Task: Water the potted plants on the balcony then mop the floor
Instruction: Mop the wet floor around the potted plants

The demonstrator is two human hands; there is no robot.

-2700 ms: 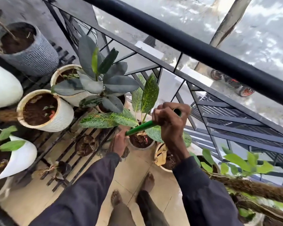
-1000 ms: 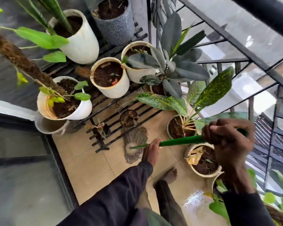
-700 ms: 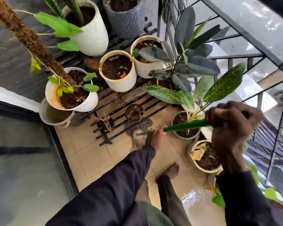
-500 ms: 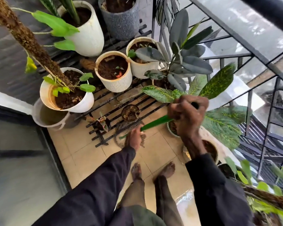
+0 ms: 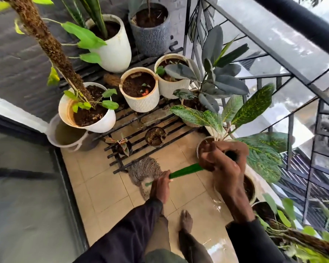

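I hold a mop by its green handle. My right hand grips the top end of the handle, and my left hand grips it lower down. The grey string mop head lies on the beige tiled floor just in front of a black slatted plant stand. Several potted plants stand around: a white ribbed pot, a round white pot with a moss pole, and a speckled-leaf plant behind my right hand.
A black metal railing runs along the right side. A glass door closes off the left. A pale bucket stands by the door. Wet tiles shine near my bare foot. More pots line the railing.
The mop head has slid back from the plant stand toward my feet. Both hands moved down and nearer with the handle. My view shifted slightly left and down.
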